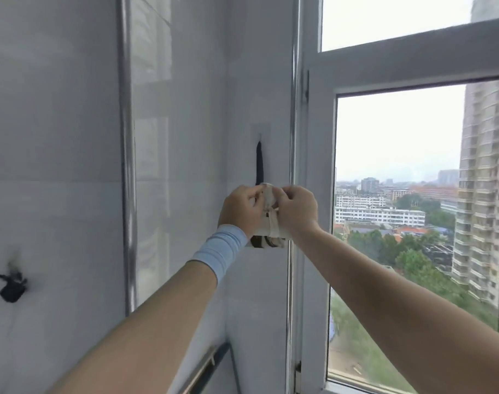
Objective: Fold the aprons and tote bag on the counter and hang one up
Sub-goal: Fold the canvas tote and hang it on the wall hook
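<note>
Bundle [269, 233] of folded cream cloth with dark stripes stands roughly upright, held high against the glossy white tiled wall [185, 137], just below a dark strap [259, 162] hanging there. The left hand [241, 207] and right hand [298, 209] flank it, fingers [285, 192] curled, pinching its cream top band. A ribbed pale-blue wristband [222, 251] circles the left wrist.

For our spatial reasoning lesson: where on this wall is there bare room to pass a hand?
Bare tile lies between the metal strip and the dark strap. It is crowded just below the strap, where the left hand and right hand grip the folded bundle beside the window frame.
</note>
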